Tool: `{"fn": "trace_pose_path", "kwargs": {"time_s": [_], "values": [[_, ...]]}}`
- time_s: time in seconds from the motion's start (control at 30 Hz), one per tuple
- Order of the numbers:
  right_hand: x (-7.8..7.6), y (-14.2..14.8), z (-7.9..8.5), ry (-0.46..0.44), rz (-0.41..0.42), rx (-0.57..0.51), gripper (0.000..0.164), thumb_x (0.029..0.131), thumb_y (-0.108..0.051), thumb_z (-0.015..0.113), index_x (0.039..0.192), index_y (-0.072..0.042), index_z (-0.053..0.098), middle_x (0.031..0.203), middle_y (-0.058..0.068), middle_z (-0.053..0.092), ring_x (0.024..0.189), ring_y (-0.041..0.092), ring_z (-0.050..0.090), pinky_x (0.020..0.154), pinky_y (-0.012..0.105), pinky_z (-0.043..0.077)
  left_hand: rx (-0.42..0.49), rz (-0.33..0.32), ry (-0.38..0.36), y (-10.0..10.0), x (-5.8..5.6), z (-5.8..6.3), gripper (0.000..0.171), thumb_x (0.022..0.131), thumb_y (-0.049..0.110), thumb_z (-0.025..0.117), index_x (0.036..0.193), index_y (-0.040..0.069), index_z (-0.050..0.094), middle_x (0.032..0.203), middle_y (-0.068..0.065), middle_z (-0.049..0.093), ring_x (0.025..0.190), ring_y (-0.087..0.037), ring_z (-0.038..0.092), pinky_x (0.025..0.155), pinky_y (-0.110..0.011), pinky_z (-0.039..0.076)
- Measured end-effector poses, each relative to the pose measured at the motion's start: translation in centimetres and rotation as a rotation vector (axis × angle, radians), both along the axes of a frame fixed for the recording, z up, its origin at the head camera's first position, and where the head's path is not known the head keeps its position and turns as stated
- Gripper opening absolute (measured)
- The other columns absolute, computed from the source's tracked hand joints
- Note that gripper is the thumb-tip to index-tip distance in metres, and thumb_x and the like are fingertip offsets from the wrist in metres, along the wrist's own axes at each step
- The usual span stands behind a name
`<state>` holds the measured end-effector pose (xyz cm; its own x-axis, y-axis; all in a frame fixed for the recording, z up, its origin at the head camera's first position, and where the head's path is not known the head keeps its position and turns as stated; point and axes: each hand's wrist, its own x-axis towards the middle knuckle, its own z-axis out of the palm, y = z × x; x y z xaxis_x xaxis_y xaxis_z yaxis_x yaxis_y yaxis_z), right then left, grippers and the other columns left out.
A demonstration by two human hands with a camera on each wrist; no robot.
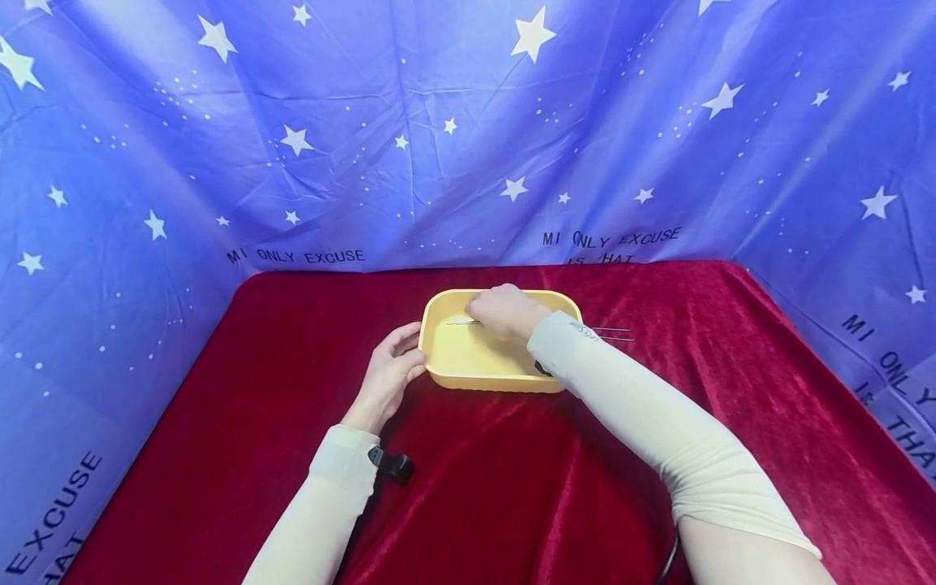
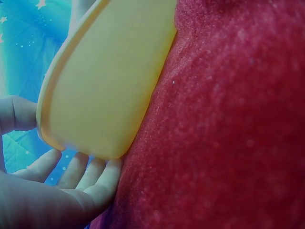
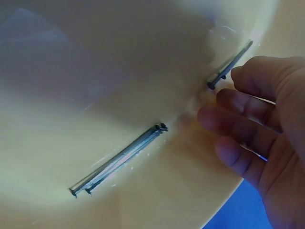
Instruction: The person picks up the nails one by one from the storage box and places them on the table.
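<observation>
1. Where the table (image 1: 314,341) reaches its far edge, a blue curtain (image 1: 409,171) printed with pale stars and dark lettering hangs behind it.
2. Red velvet cloth covers the table out to its rounded far corners.
3. Pale sleeves (image 1: 629,406) come in over the table's near edge; a black wrist camera (image 1: 397,467) sits at the left cuff.
4. Close to the table's far edge, between its two far corners, stands a yellow plastic bin (image 1: 497,383) with rounded corners.
5. The left hand (image 1: 387,370) grips the bin's left end, thumb and fingers curved about it.
6. The right hand (image 1: 509,313) reaches inside, fingers loosely bent and released; whether a fingertip touches metal cannot be told.
7. A bundle of steel nails (image 3: 121,157) lies on the bin's floor toward its far edge.
8. Two slim metal rods (image 1: 614,329) show just beyond the bin's right edge.
9. A smaller cluster of nails (image 3: 229,67) lies in the bin beside the right hand's fingertips.
</observation>
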<state>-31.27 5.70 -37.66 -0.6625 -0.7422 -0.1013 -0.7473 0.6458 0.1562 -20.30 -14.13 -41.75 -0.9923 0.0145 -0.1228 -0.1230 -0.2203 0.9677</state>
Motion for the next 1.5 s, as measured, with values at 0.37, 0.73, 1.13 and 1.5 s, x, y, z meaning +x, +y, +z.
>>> {"fn": "trace_pose_path", "kwargs": {"time_s": [0.37,0.73,1.13,1.5], "values": [[0.0,0.3,-0.8,0.017,0.015,-0.004,0.012,0.089,-0.008,0.055,0.088,-0.016,0.063,0.086,0.002,0.065,0.078,0.023,0.061,0.073,0.038,0.05,-0.015,0.001,-0.004,0.1,0.0,-0.1,0.062,0.076,-0.01,0.053,0.137,0.003,0.046,0.134,-0.02,0.05,0.11,-0.032,0.055,0.087,-0.037,0.049],[-0.1,0.3,-1.4,0.014,0.047,-0.021,0.016,0.091,-0.006,0.052,0.095,-0.014,0.065,0.094,0.003,0.067,0.086,0.025,0.064,0.077,0.04,0.051,-0.003,0.002,-0.01,0.0,-0.1,0.0,0.063,0.077,-0.01,0.054,0.137,0.003,0.046,0.134,-0.02,0.05,0.112,-0.034,0.054,0.091,-0.04,0.049],[-0.2,0.1,-1.6,-0.003,0.043,-0.041,0.015,0.092,-0.008,0.052,0.094,-0.014,0.065,0.093,0.002,0.066,0.085,0.025,0.063,0.078,0.039,0.05,-0.007,-0.004,-0.001,0.0,-0.2,-0.1,0.062,0.077,-0.01,0.054,0.137,0.002,0.045,0.134,-0.022,0.049,0.111,-0.034,0.054,0.091,-0.041,0.048],[-0.4,-0.1,-1.8,-0.009,0.043,-0.04,0.014,0.091,-0.008,0.052,0.092,-0.015,0.064,0.089,0.001,0.064,0.082,0.023,0.062,0.076,0.039,0.05,-0.008,0.007,-0.006,0.0,-0.2,-0.2,0.062,0.077,-0.011,0.054,0.137,0.004,0.046,0.133,-0.02,0.05,0.111,-0.034,0.055,0.089,-0.039,0.049]]}}
